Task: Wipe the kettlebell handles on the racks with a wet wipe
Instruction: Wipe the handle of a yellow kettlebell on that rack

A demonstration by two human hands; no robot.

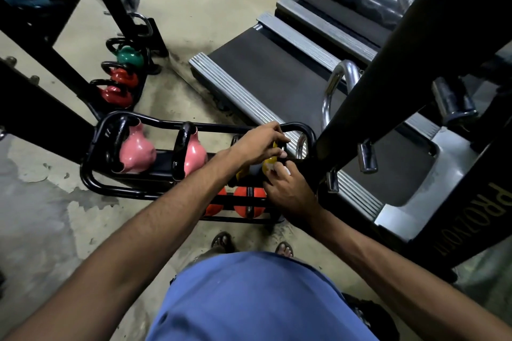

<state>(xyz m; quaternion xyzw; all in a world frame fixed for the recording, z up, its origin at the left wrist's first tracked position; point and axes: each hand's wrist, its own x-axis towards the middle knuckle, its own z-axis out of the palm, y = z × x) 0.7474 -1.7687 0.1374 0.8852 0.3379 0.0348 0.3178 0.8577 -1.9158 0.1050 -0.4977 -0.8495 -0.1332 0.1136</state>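
**Both hands at the yellow kettlebell on the low rack**

At the left of the black rack (91, 147) sit two pink kettlebells (137, 151), handles up. Further right, the left hand (261, 141) is curled over the handle of the yellow kettlebell (270, 163), gripping it. Just near of it, the right hand (291, 191) pinches a white wet wipe (282, 170) against that kettlebell. Orange kettlebells (248, 202) lie on the tier below. At far right, gold lettering on a black machine frame (496, 219) reads roughly "PROZON", partly unclear.
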